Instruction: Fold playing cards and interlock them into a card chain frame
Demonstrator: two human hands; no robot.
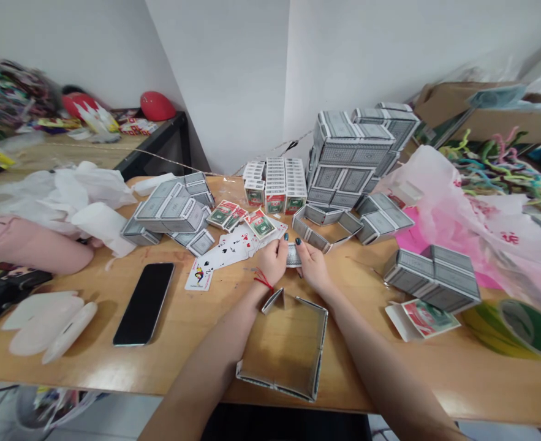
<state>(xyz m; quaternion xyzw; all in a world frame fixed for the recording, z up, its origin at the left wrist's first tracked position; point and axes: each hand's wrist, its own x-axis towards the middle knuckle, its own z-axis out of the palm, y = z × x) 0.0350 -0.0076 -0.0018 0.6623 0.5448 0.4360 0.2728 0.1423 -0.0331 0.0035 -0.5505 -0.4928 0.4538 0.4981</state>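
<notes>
My left hand, with a red string at its wrist, and my right hand close together round a patterned playing card. Thumbs lie on top of it; whether it is one card or several I cannot tell. Between my forearms stands an open square frame of folded cards, with a gap at its far side. Just beyond my right hand is another open card frame. A fan of face-up playing cards spreads left of my hands, a joker at its near end.
Card boxes stand stacked at the back beside a tall structure of card blocks. More card blocks sit left and right. A phone lies left; an opened card box and tape roll lie right.
</notes>
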